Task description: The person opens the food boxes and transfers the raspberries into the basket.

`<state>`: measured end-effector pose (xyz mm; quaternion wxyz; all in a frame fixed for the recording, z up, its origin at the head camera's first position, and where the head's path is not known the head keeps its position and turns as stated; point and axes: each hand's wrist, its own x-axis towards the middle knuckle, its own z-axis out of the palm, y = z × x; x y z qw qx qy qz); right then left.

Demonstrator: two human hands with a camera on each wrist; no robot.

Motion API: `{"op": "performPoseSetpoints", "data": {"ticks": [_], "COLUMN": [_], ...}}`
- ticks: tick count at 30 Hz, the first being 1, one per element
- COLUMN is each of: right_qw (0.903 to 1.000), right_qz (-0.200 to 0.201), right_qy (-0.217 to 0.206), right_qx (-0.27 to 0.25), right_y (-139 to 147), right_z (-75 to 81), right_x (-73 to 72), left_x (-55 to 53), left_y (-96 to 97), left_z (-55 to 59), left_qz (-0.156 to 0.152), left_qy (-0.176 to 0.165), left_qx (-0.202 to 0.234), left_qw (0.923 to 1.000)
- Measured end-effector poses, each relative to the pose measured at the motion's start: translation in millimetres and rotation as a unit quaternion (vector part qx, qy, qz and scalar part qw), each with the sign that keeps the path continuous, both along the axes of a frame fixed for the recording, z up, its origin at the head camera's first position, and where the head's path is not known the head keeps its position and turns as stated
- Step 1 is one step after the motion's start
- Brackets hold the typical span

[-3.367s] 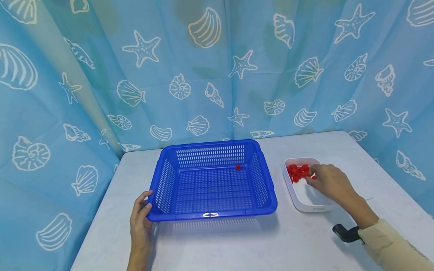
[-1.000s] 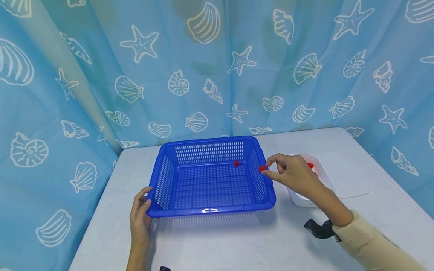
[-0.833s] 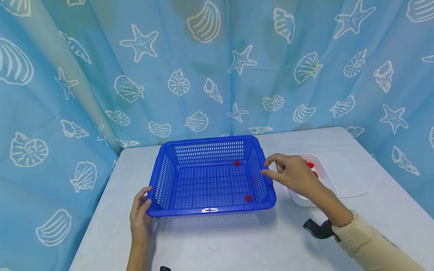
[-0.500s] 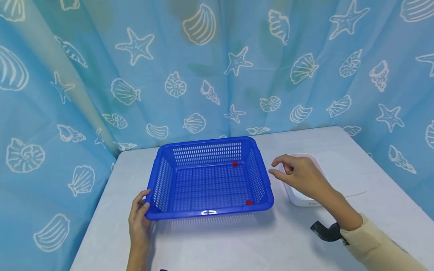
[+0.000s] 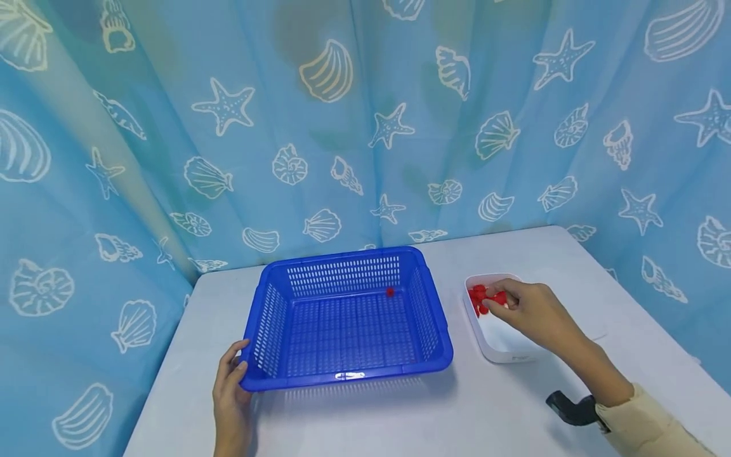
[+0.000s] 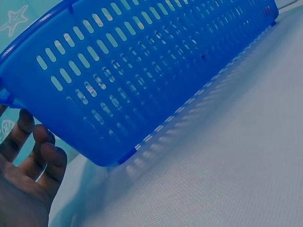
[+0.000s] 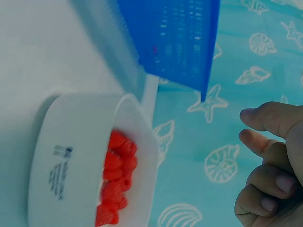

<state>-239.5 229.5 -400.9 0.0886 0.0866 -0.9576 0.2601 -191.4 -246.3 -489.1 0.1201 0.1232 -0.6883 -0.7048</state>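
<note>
Reaching for red pieces, apparently the step in hand.

Lower left, the left hand grips the rim of the blue basket. Right of centre, the empty right hand, thumb and forefinger apart, hovers over the white box; the next move seems to call for a pinch. A lone red piece lies in the basket's far right corner. Fingers partly mask the pile; the front rim hides the basket's nearest floor.

Red pieces brighten a white container at three o'clock of a blue basket; white seashells pattern the blue curtain.
</note>
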Motion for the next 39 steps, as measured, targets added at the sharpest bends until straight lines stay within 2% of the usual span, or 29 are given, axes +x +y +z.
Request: {"op": "performPoseSetpoints", "data": {"ticks": [7,17,22,30,35,37,39], "right_qw": [0.9998,0.9989,0.9985,0.998,0.9974,0.9972,0.9971], "right_qz": [-0.015,-0.022,-0.031,-0.038,-0.037,-0.036,-0.037], "right_qy": [-0.01,-0.028,-0.029,-0.035,-0.045,-0.046,-0.043], "right_qx": [0.011,0.03,0.035,0.037,0.041,0.046,0.051], "right_y": [11,12,17,24,26,26,27], "right_z": [-12.1,-15.8,-17.1,-16.8,-18.3,-19.6,-20.8], "right_x": [0.4,-1.1,-1.6,-6.1,-11.3,-13.6,-15.2], "left_x": [2.5,4.8,4.2,3.1,3.2,1.6,1.2], "left_y": [-0.8,-1.8,-0.5,-0.2,0.6,-1.1,0.0], "left_z": [-3.3,2.4,-0.9,-6.1,-4.9,-9.8,-9.5], "left_qz": [0.001,0.007,0.011,0.016,0.019,0.019,0.014], "left_qy": [-0.016,-0.018,-0.021,-0.006,-0.018,-0.028,-0.037], "left_qx": [0.006,0.032,0.03,0.022,0.033,0.029,0.023], "left_qw": [0.9998,0.9993,0.9993,0.9996,0.9991,0.999,0.999]}}
